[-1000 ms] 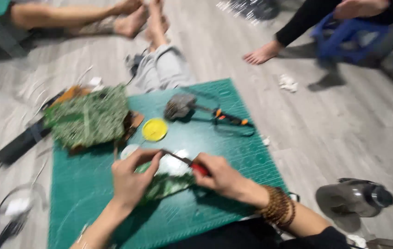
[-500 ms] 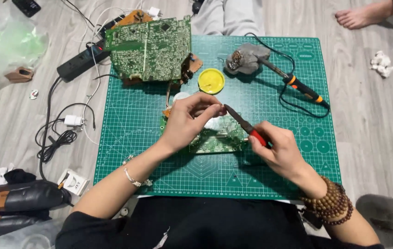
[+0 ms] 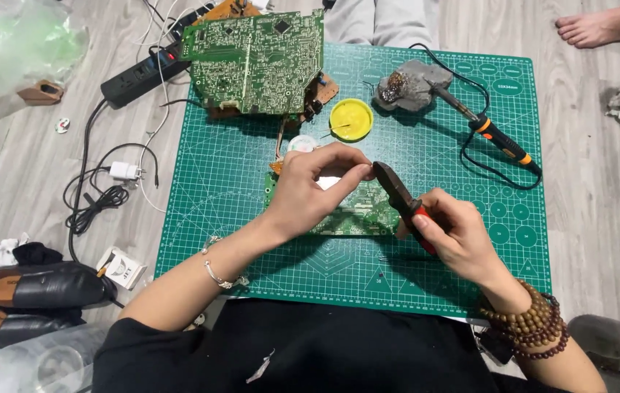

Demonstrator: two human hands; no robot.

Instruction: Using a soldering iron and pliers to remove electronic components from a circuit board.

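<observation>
Mid-frame: left hand [image 3: 310,193] pinching small circuit board [image 3: 357,211], right hand [image 3: 455,236] gripping cutters [image 3: 397,195] (red handles), hands close together.

Looks like a home floor turned makeshift electronics repair spot, not a proper workshop. Grey wood-look plank floor [image 3: 601,189] w/ a green cutting mat [image 3: 215,211] laid straight on it, center frame. Bare foot [image 3: 593,28] of another person upper right; pair of dark shoes [image 3: 30,298] lower left. Repair gear: big circuit board [image 3: 255,62] top center, soldering iron [image 3: 495,138] right of it, black power strip [image 3: 142,73] + tangled cables [image 3: 99,196] at left.
</observation>
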